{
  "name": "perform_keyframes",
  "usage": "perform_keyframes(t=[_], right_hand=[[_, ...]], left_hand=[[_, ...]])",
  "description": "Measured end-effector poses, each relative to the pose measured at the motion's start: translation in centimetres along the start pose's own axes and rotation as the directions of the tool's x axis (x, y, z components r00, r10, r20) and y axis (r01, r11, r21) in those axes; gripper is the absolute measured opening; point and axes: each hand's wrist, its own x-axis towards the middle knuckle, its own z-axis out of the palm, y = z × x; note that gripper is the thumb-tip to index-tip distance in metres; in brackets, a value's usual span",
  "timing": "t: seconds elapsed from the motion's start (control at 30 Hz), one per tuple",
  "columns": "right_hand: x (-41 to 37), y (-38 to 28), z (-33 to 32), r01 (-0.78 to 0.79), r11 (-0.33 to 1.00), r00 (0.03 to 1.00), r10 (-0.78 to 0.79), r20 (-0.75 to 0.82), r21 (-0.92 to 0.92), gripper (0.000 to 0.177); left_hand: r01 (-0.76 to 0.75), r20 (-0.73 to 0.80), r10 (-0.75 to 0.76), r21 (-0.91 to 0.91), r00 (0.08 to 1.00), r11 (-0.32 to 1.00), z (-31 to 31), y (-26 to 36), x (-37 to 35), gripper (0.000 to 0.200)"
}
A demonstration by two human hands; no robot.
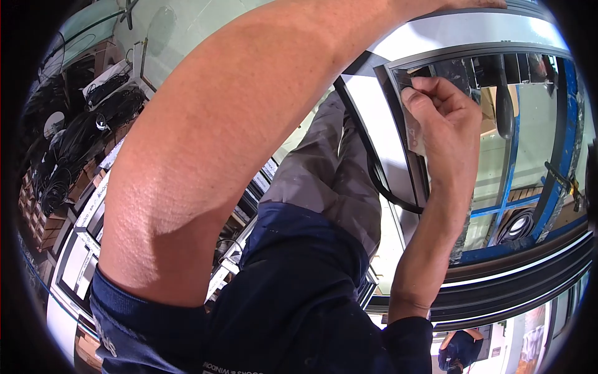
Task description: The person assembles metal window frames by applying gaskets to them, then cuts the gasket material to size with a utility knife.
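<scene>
My left arm reaches across the view to the upper right, where my left hand lies along the top of a white and dark window frame. That hand is mostly cut off by the view's edge, so its grip is hidden. My right hand is closed in a pinch at the frame's inner left corner. What lies between its thumb and forefinger is too small to make out. Below the fingertips shows a pale, see-through piece with a reddish mark. A black flexible strip hangs in a curve beside the frame's left side.
Through the frame opening I see a blue metal stand, a dark rounded handle and a coiled black hose or cable. Bundles of black strips are heaped at the left. Another person appears at the lower right.
</scene>
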Motion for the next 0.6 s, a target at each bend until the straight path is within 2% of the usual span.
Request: perform_keyframes(t=[0.07, 0.2, 0.27, 0.37, 0.47, 0.6], right_hand=[[0.5, -0.2, -0.5, 0.037, 0.999, 0.997, -0.036, 0.066, -0.027, 0.018], [1.1, 0.0, -0.9, 0.18, 0.962, 0.98, -0.156, 0.126, -0.206, 0.013], [1.3, -0.4, -1.1, 0.26, 0.905, 0.96, -0.204, 0.192, -0.337, 0.009], [1.2, -1.1, -1.0, 0.462, 0.745, 0.886, -0.364, 0.287, -0.482, 0.006], [0.6, -0.9, -0.1, 0.538, 0.657, 0.838, -0.485, 0.252, -0.527, 0.011], [-0.5, -0.2, 1.0, 0.369, 0.784, 0.918, -0.391, 0.065, -0.499, 0.006]], left_hand=[[-0.016, -0.006, 0.017, 0.017, 1.0, 1.0, 0.0, -0.1, 0.2, 0.057], [-0.028, -0.004, 0.028, 0.012, 1.0, 1.0, 0.0, -0.1, 0.3, 0.057], [-0.037, -0.012, 0.037, 0.02, 0.999, 0.999, 0.0, -0.3, 0.3, 0.058], [-0.052, -0.015, 0.053, 0.042, 0.998, 0.998, 0.3, -0.6, 0.8, 0.058], [-0.027, -0.005, 0.027, 0.018, 1.0, 0.999, 0.1, -0.4, 0.7, 0.058], [-0.032, -0.005, 0.033, 0.019, 0.999, 0.999, -0.1, -0.3, 0.6, 0.058]])
